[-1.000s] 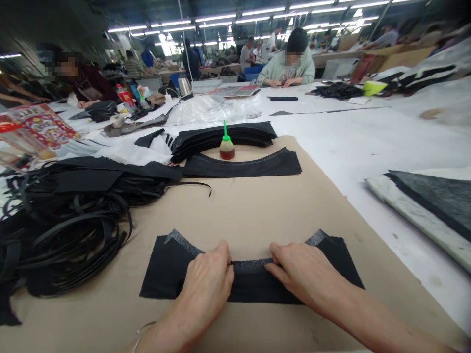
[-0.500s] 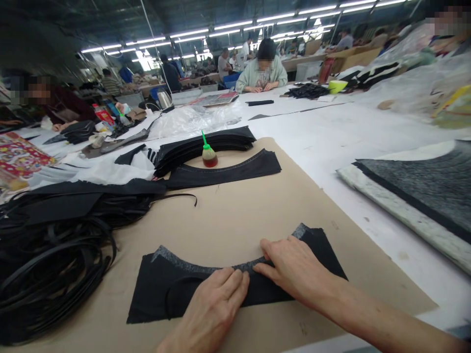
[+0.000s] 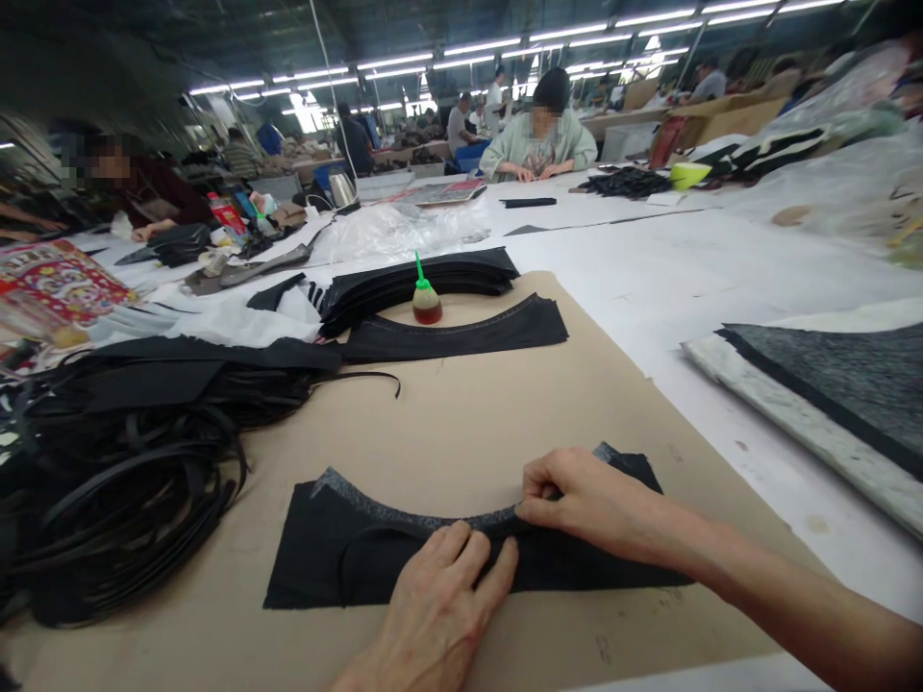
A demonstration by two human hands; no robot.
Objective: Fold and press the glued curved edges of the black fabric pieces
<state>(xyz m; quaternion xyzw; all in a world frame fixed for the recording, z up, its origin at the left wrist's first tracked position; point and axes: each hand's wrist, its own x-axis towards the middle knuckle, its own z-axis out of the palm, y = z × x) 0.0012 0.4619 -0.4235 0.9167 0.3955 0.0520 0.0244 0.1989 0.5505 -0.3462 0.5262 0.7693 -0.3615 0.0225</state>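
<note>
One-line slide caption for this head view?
Left hand flattens curved black fabric piece on brown paper; right hand pinches its glittery edge.

Both hands low and close; left hand (image 3: 439, 601) flat, fingers spread; right hand (image 3: 587, 500) pinching.

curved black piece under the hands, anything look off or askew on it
Nothing stands out. The curved black piece lies flat on the brown board, the left hand pressing its middle and the right hand pinching the grey inner edge.

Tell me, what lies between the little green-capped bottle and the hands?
Head view: a curved black piece by the bottle, then bare brown board.
</note>
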